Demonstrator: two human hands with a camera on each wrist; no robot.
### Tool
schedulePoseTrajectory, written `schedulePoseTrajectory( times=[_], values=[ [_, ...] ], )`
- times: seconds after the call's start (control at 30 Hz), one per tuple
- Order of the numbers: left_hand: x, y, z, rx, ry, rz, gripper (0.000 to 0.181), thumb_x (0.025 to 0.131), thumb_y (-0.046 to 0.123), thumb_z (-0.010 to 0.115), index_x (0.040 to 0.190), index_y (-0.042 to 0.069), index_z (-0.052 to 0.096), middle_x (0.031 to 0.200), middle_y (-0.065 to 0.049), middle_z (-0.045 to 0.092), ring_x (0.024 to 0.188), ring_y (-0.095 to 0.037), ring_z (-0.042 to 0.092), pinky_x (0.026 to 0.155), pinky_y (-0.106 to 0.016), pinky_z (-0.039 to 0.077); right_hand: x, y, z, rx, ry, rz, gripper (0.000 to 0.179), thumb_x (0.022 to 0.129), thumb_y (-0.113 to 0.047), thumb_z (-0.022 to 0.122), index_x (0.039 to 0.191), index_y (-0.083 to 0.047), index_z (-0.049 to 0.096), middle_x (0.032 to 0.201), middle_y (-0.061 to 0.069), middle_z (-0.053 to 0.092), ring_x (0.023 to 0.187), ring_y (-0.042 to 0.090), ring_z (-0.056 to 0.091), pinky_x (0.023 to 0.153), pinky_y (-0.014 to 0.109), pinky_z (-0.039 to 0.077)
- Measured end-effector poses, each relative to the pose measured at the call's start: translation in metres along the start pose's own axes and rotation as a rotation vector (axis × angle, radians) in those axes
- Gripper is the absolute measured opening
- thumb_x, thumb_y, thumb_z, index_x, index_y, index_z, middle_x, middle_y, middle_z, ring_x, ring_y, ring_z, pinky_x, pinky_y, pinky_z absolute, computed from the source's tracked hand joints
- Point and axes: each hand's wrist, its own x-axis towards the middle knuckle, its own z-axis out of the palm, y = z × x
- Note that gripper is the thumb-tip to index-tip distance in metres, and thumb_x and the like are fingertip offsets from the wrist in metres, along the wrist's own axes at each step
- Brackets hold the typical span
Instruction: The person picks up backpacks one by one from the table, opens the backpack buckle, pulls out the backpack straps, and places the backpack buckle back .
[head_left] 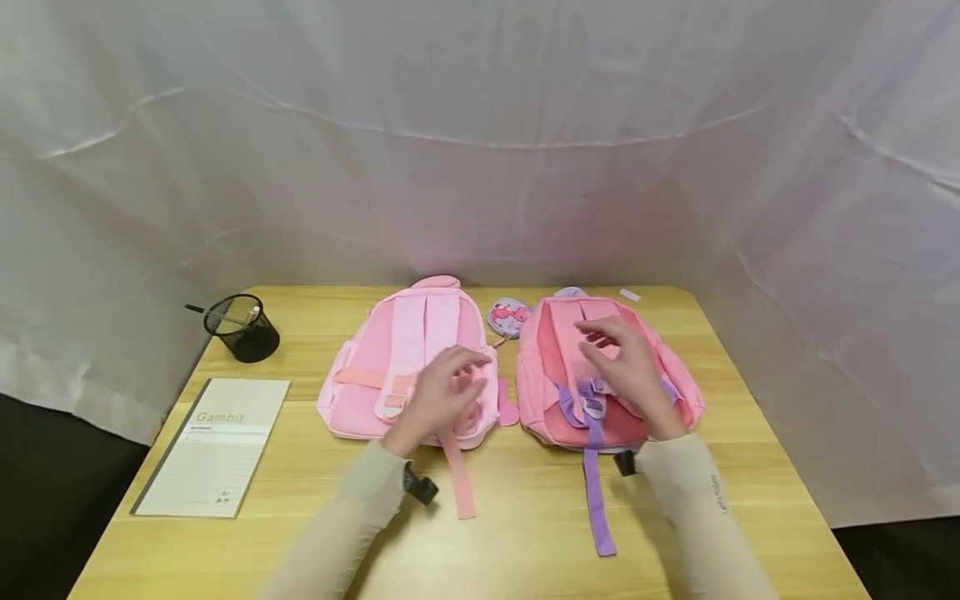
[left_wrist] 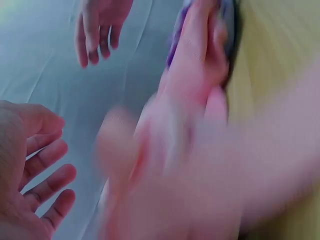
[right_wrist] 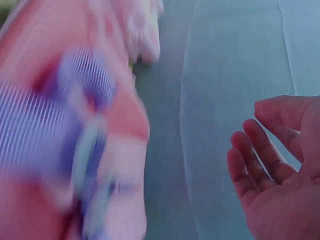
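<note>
Two pink children's backpacks lie on the table, strap sides up. Over the lower right of the light pink backpack (head_left: 375, 350) hovers my left hand (head_left: 448, 387), fingers loosely bent and holding nothing. An orange-pink strap (head_left: 459, 483) trails from that bag toward me. My right hand (head_left: 626, 358) is above the darker pink backpack (head_left: 536, 375), its fingers relaxed and nothing between them. A purple strap (head_left: 595, 500) with a buckle hangs off this bag's lower edge. In the right wrist view the purple webbing (right_wrist: 85, 85) is blurred, and the right hand (right_wrist: 280, 165) shows apart from it.
A round printed pouch (head_left: 509, 317) lies between the bags. At the left stand a black mesh pen cup (head_left: 253, 337) with pens and, nearer me, a notebook (head_left: 217, 450). A small white slip (head_left: 630, 294) lies at the back right. Pale curtains (head_left: 480, 167) enclose the table.
</note>
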Motion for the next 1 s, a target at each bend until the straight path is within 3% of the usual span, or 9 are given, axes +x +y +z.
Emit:
schedulePoseTrajectory(
  times=[0.13, 0.27, 0.43, 0.6, 0.77, 1.0],
  values=[
    [0.017, 0.016, 0.047, 0.001, -0.132, 0.028, 0.03, 0.095, 0.014, 0.073, 0.125, 0.013, 0.069, 0.116, -0.003, 0.069, 0.102, -0.019, 0.066, 0.087, -0.037, 0.057, -0.02, 0.025, -0.024, -0.065, -0.036, 0.103, 0.034, 0.099, -0.013, 0.07, 0.132, -0.008, 0.068, 0.125, 0.015, 0.069, 0.107, 0.03, 0.064, 0.092, 0.045, 0.052],
    [0.034, 0.028, 0.082, 0.055, -0.212, 0.063, 0.03, 0.097, 0.019, 0.071, 0.126, 0.014, 0.068, 0.117, -0.001, 0.069, 0.106, -0.017, 0.065, 0.092, -0.031, 0.054, -0.035, 0.049, -0.03, -0.093, -0.111, 0.158, 0.038, 0.097, -0.011, 0.072, 0.135, -0.008, 0.066, 0.127, 0.018, 0.067, 0.111, 0.037, 0.064, 0.095, 0.056, 0.052],
    [0.056, 0.036, 0.114, 0.116, -0.264, 0.04, 0.036, 0.096, 0.024, 0.072, 0.131, 0.015, 0.065, 0.119, 0.0, 0.069, 0.107, -0.014, 0.064, 0.095, -0.027, 0.052, -0.042, 0.076, -0.022, -0.103, -0.197, 0.11, 0.042, 0.09, -0.007, 0.079, 0.131, -0.004, 0.069, 0.127, 0.02, 0.067, 0.113, 0.039, 0.063, 0.098, 0.056, 0.051],
    [0.07, 0.033, 0.147, 0.189, -0.274, 0.026, 0.037, 0.097, 0.034, 0.072, 0.129, 0.017, 0.067, 0.116, 0.003, 0.071, 0.104, -0.012, 0.065, 0.095, -0.026, 0.05, -0.044, 0.093, -0.013, -0.148, -0.19, 0.041, 0.034, 0.086, -0.007, 0.083, 0.118, -0.005, 0.075, 0.117, 0.015, 0.071, 0.114, 0.035, 0.063, 0.102, 0.05, 0.045],
    [0.07, 0.032, 0.159, 0.199, -0.243, 0.02, 0.027, 0.098, 0.034, 0.072, 0.12, 0.018, 0.073, 0.108, 0.005, 0.072, 0.096, -0.009, 0.063, 0.088, -0.023, 0.049, -0.044, 0.097, -0.009, -0.2, -0.171, 0.022, 0.022, 0.087, -0.009, 0.083, 0.108, -0.007, 0.078, 0.105, 0.011, 0.074, 0.102, 0.03, 0.064, 0.094, 0.045, 0.047],
    [0.069, 0.031, 0.16, 0.146, -0.222, 0.033, 0.026, 0.099, 0.032, 0.072, 0.12, 0.018, 0.071, 0.105, 0.005, 0.071, 0.093, -0.007, 0.064, 0.085, -0.019, 0.05, -0.043, 0.09, -0.018, -0.186, -0.183, 0.096, 0.021, 0.089, -0.009, 0.081, 0.108, -0.006, 0.075, 0.106, 0.013, 0.07, 0.098, 0.027, 0.062, 0.089, 0.043, 0.05]
  ],
)
